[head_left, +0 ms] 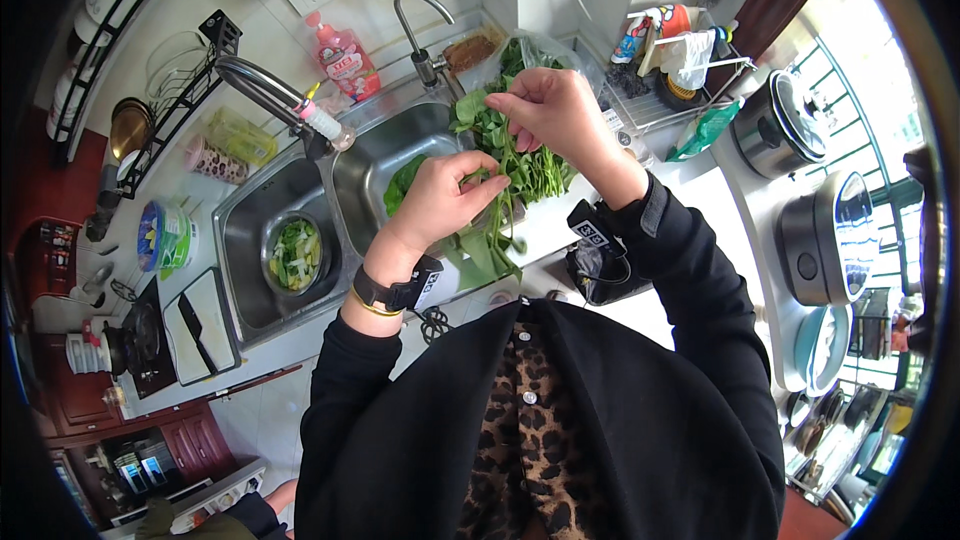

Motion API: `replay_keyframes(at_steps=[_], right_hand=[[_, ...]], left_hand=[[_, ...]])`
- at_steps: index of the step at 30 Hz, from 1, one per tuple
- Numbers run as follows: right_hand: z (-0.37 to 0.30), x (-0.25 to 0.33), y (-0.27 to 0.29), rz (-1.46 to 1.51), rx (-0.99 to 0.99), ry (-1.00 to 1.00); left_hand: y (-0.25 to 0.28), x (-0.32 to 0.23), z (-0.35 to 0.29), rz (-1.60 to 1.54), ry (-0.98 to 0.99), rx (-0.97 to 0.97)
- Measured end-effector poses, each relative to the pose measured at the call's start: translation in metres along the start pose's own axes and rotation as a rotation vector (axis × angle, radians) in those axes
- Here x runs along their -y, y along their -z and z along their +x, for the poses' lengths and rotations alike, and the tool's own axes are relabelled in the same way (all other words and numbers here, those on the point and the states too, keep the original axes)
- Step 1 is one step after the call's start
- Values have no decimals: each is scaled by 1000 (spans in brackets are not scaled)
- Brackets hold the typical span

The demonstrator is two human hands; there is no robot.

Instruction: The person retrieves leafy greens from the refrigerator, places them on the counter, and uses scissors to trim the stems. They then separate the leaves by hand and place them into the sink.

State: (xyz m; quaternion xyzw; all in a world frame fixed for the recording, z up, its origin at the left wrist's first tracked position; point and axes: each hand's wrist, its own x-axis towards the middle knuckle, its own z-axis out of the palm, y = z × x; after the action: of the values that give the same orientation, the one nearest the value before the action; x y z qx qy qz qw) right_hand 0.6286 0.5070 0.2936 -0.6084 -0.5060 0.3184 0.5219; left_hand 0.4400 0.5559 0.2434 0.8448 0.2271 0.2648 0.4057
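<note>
My left hand (450, 198) is closed around leafy greens at the right edge of the right sink basin (375, 155). A broad green leaf (402, 183) pokes out on its left side, and long leafy stems (490, 248) hang below its fingers. Up and to the right, my right hand (552, 112) is held in a pinch above a heap of leafy greens (540, 170). Whatever lies between its fingertips cannot be made out. The heap rests on the counter beside the basin, partly in a clear plastic bag (550, 52).
Cut greens fill a bowl (295, 255) in the left sink basin (262, 190). Behind the basins rise a large faucet (265, 80) and a slim tap (420, 50), near a pink bottle (345, 60). A knife (195, 332) lies on a white board at left. Cookers (775, 125) stand at right.
</note>
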Motion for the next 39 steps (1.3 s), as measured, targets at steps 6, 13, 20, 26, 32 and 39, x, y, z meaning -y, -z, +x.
replay_keyframes(at_steps=[6, 13, 20, 26, 32, 39], right_hand=[[8, 9, 1, -103, 91, 41], [14, 2, 0, -24, 83, -39], [22, -20, 13, 365, -20, -156], [24, -46, 6, 607, 54, -244], [21, -57, -3, 463, 43, -161], [12, -50, -11, 447, 79, -115]], left_hand=[[6, -4, 8, 129, -264, 26], [4, 9, 7, 41, -180, -2], [3, 37, -5, -781, 345, -25], [-2, 31, -9, -1052, 496, 233], [1, 28, -16, -1215, 488, 247], [-6, 28, -25, -1370, 346, 315]])
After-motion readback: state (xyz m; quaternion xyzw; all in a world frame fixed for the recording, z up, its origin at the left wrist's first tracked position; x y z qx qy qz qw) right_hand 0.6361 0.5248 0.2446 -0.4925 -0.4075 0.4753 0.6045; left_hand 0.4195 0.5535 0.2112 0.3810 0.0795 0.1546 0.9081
